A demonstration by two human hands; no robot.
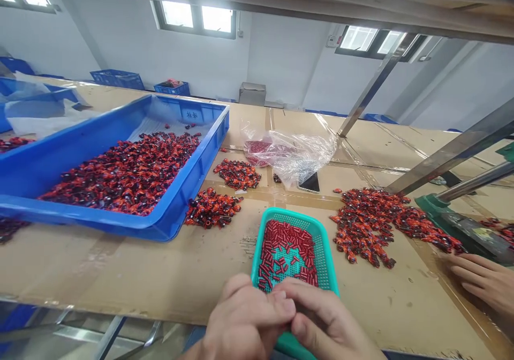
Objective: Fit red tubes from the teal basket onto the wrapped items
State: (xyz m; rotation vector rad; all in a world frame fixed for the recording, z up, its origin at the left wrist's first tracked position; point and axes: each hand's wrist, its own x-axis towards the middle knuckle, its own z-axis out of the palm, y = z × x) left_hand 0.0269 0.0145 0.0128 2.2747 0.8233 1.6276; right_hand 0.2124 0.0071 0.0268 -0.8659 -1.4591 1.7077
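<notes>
My left hand (244, 322) and my right hand (325, 322) meet at the near edge of the table, fingertips pinched together over the front of a small teal basket (326, 253). What the fingers pinch is too small to make out. The basket holds several small red tubes (287, 253). To its right lies a loose pile of red-and-black parts (373, 226). Two smaller piles of the same parts (212, 209) lie left of the basket.
A large blue tray (176, 210) of red-and-black parts sits at left. A crumpled clear plastic bag (297, 154) and a dark phone (310, 182) lie behind the basket. Another person's hand (485, 279) rests at right near a green press (461, 226).
</notes>
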